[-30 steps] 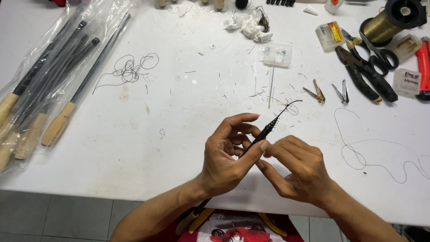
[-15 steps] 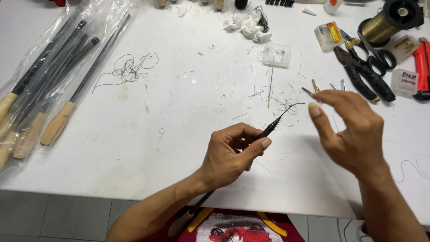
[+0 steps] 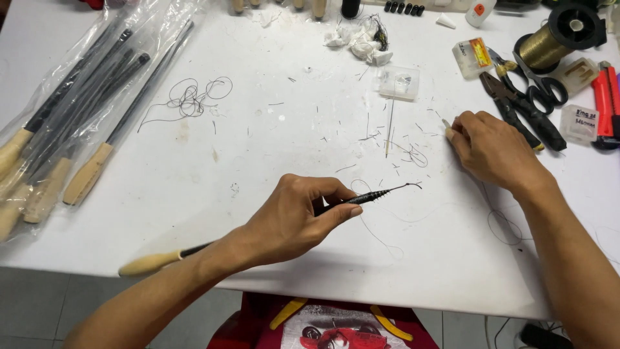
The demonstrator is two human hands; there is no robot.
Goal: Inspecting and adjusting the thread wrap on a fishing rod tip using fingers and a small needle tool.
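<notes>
the white table (image 3: 258, 161) runs past the frame on the left, top and right; its near edge crosses below the left hand (image 3: 290, 220), with grey floor tiles beyond it. the widest open stretch of tabletop lies between the two hands and up through the middle, dotted only with short dark clippings and a loose tangle of thin wire (image 3: 194, 98). the left side is taken by a clear plastic bag of rods (image 3: 77, 123) with pale wooden handles. the right rim is crowded: a spool of gold thread (image 3: 549, 45), black pliers (image 3: 516, 106), scissors (image 3: 539, 103), a red cutter (image 3: 607, 97) and a small clear box (image 3: 399, 83), with crumpled white scraps (image 3: 358, 45) near the top.

the left hand is curled shut around a thin black rod (image 3: 365, 196), thumb pressing it against the bent fingers. the rod's dark tip juts out to the right of the thumb, over the table, a fine wire curling at its end; its pale wooden handle (image 3: 148, 263) sticks out behind the wrist, past the table's near edge.

the right hand (image 3: 494, 152) rests well apart from the rod, near the pliers, fingers drawn together and pinching a small pale item (image 3: 447, 126) at their tips; what it is cannot be told
</notes>
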